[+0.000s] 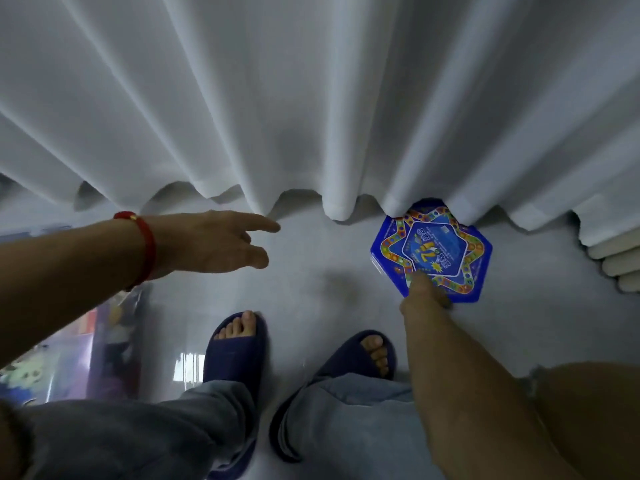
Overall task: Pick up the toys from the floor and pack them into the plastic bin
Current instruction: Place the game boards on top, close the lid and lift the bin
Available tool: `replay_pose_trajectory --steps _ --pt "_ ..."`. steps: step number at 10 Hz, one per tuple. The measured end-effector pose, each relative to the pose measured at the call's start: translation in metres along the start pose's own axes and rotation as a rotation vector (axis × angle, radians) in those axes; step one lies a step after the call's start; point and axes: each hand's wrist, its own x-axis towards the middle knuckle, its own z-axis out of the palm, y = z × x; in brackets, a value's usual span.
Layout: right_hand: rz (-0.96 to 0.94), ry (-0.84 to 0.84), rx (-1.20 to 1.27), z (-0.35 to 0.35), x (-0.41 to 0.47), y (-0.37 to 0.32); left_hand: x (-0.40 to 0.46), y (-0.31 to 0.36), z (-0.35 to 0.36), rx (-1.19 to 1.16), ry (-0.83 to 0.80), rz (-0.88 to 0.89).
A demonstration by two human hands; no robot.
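The right hand (424, 292) pinches the near edge of the blue game box (431, 249), whose far edge sits under the curtain (311, 116); whether it has left the floor (311, 271) I can't say. The left hand (214, 242) hangs empty, fingers loosely spread. The bin (69, 355), perhaps that blurred clear tub at the near left, is cut off, its contents unreadable, so packing remains.

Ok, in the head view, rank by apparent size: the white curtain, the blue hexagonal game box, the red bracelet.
1. white curtain, filling the upper half of the view.
2. blue hexagonal game box, gripped by the right hand, its far edge under the curtain hem.
3. red bracelet on the left wrist, smallest though nearer the camera.
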Motion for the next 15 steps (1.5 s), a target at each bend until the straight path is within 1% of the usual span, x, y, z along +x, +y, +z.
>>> replay_pose_trajectory --steps 1,2,3,4,5,6,7,8,9,10,11,12,13,14,15 --pt "0.010 -0.085 0.133 -0.005 -0.018 -0.003 0.005 0.001 0.001 -0.010 -0.012 -0.018" --pt "0.190 -0.069 0.446 0.004 0.022 0.010 0.006 0.003 -0.001 -0.030 0.012 -0.004" --pt "0.179 -0.116 0.345 0.014 -0.002 0.004 0.003 0.006 -0.006 -0.025 0.061 0.033" --pt "0.176 -0.199 0.314 0.028 -0.038 0.004 -0.011 0.007 -0.016 0.005 0.060 0.040" --pt "0.124 -0.363 0.202 0.045 -0.076 0.011 -0.037 -0.004 -0.034 -0.049 0.129 0.044" --pt "0.107 -0.497 0.180 0.056 -0.115 0.017 -0.062 -0.033 -0.047 -0.313 0.264 0.012" --pt "0.143 -0.636 0.164 0.065 -0.164 0.021 -0.087 -0.073 -0.047 -0.478 0.279 -0.071" --pt "0.146 -0.777 0.136 0.076 -0.218 0.024 -0.107 -0.116 -0.041 -0.727 0.311 -0.163" --pt "0.105 -0.899 0.061 0.095 -0.278 0.020 -0.118 -0.157 -0.033 -0.946 0.394 -0.194" --pt "0.041 -1.014 -0.039 0.115 -0.337 0.022 -0.123 -0.186 -0.013 -1.259 0.555 -0.191" --pt "-0.100 -1.095 -0.259 0.130 -0.380 0.035 -0.122 -0.223 0.029 -1.811 0.690 -0.170" --pt "-0.304 -1.124 -0.548 0.143 -0.411 0.046 -0.131 -0.268 0.078 -2.150 0.791 -0.094" --pt "-0.451 -1.122 -0.672 0.151 -0.428 0.047 -0.145 -0.310 0.121 -2.294 0.938 -0.117" --pt "-0.505 -1.180 -0.668 0.151 -0.438 0.044 -0.152 -0.337 0.155 -2.272 1.063 -0.239" --pt "-0.524 -1.219 -0.743 0.149 -0.446 0.040 -0.150 -0.346 0.179 -2.123 1.045 -0.411"
